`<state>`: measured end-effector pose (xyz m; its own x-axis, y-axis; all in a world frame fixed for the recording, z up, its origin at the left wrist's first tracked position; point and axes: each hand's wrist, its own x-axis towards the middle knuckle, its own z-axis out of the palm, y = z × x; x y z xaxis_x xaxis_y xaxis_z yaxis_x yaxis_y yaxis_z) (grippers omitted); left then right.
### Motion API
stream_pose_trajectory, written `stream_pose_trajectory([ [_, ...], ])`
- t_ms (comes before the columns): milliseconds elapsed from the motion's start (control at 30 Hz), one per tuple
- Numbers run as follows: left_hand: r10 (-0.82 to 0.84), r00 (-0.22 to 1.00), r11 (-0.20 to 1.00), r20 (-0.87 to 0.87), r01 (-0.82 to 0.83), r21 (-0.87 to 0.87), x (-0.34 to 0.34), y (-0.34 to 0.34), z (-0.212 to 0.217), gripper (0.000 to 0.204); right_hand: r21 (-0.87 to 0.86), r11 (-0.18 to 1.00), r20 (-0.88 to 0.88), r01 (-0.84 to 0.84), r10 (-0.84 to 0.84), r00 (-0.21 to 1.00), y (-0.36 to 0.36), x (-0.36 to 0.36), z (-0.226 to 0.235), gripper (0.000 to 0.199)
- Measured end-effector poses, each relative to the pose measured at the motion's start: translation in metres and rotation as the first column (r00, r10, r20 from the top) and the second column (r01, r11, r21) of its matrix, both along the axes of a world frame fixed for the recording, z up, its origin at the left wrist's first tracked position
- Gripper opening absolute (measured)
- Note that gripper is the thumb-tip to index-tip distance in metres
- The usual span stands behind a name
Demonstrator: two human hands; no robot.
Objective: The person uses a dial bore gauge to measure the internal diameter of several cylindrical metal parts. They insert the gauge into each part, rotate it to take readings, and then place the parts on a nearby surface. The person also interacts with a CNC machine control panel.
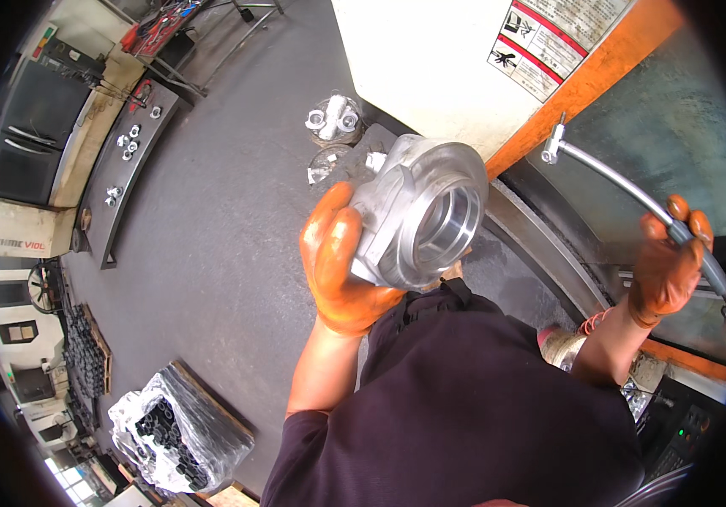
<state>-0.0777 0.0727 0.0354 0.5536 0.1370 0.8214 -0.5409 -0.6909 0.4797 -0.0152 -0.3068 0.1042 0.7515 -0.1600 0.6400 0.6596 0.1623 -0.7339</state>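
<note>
My left hand (338, 266), in an orange glove, is closed round the side of a silver-grey machined metal housing (418, 211). Its wide round bore is turned up toward the right and has bright stepped rings inside. On the right, my gloved right hand (665, 275) grips the dark handle of a bore gauge (616, 184). The gauge's small measuring head points up and left, apart from the housing. At the handle's lower end, the white dial is partly seen near the picture's rim.
A white and orange machine (439, 76) with a glass door stands close on the right. Metal castings (333, 118) sit on the floor ahead. Left are a grey bench (131, 177) with small parts and a plastic-wrapped pallet (219, 422) of dark parts. A control panel (676, 431) is lower right.
</note>
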Motion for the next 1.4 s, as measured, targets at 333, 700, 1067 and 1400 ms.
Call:
stream_pose_trajectory([
  [333, -0.046, 0.997, 0.999, 0.059, 0.044, 0.027, -0.003, -0.005, 0.003, 0.115, 0.050, 0.954, 0.082, -0.295, 0.291, 0.953, -0.013, -0.027, 0.029, 0.030],
  [700, -0.200, 0.962, 0.960, -0.184, 0.154, -0.234, -0.003, -0.011, -0.004, 0.108, -0.116, 0.889, 0.173, -0.444, 0.458, 0.872, 0.014, -0.028, 0.046, 0.032],
  [1067, -0.274, 0.944, 0.876, -0.186, 0.165, -0.454, 0.004, -0.021, -0.015, 0.098, -0.553, 0.673, 0.197, -0.491, 0.678, 0.708, 0.084, 0.007, 0.072, 0.043],
  [1400, -0.406, 0.872, 0.779, -0.272, 0.175, -0.602, 0.008, -0.035, -0.009, 0.102, -0.308, 0.790, -0.046, -0.531, 0.545, 0.837, 0.104, -0.001, 0.072, 0.042],
])
